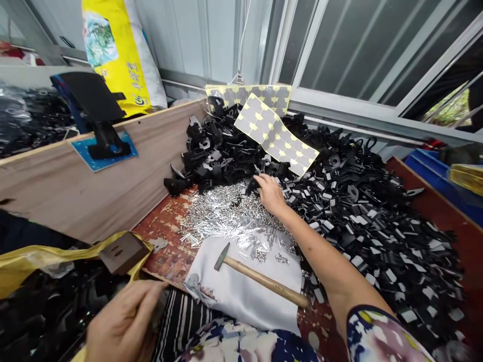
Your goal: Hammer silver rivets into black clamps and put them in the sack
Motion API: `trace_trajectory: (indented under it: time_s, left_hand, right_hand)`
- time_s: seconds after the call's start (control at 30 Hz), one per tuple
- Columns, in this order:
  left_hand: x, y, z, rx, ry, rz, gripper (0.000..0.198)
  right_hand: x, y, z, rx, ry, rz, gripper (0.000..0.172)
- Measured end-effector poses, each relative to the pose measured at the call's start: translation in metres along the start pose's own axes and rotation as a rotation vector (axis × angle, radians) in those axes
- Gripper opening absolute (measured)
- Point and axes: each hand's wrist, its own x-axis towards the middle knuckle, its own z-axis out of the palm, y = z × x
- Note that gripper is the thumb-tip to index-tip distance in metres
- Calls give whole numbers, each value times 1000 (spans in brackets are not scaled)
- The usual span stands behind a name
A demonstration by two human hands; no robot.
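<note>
My right hand reaches to the far side of the pin pile, its fingertips closed at a small black plastic part. Below it spreads a heap of shiny metal pins. My left hand is close to me at the lower left, beside the yellow bag, with its fingers curled together. What lies inside that grip, if anything, is hidden. A hammer with a wooden handle rests on a pale grey cloth, its head pointing away to the left.
Black plastic parts are heaped at the back, and black pieces with grey pads fill the right. Printed sticker sheets lie on the heap. A wooden board walls the left side. A yellow bag holds black parts.
</note>
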Motion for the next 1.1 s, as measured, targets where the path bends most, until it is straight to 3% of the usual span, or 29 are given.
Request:
trace_trajectory:
  time_s: [0.1,0.17,0.27,0.4,0.5,0.6,0.67,0.73,0.83,1.0,1.1]
  left_hand:
    - [0,2,23,46,-172,38,19]
    - [0,0,33,29,-257,17,27]
    - [2,-5,43,-20,-355,-55,33]
    - [12,-6,59,-174,-444,-155,38]
    - [25,6,77,-375,-457,-303,32]
    - [35,28,96,-671,-480,-487,46]
    - [38,42,105,-816,-603,-576,52]
    - [37,51,110,-856,-723,-646,48]
    - [33,52,110,-805,-685,-770,43]
    - [28,38,106,-849,-400,-953,32]
    - [25,38,107,-885,-387,-1005,29]
  right_hand:
    - [43,16,8,-15,-58,-48,62]
    - [48,27,9,-8,-101,-83,50]
    - [26,45,1,27,-95,-103,31]
    - [-31,52,-16,134,18,-73,21]
    - [-81,26,-26,246,86,-46,17]
    - [-129,-23,-33,554,-3,-194,19]
    - [-152,-53,-36,649,-86,-265,19]
    - [-166,-64,-40,610,-125,-266,21]
    - [-176,-31,-51,454,-70,-143,29]
    - [-180,75,-82,-5,154,159,38]
    - [-178,97,-89,-156,27,40,44]
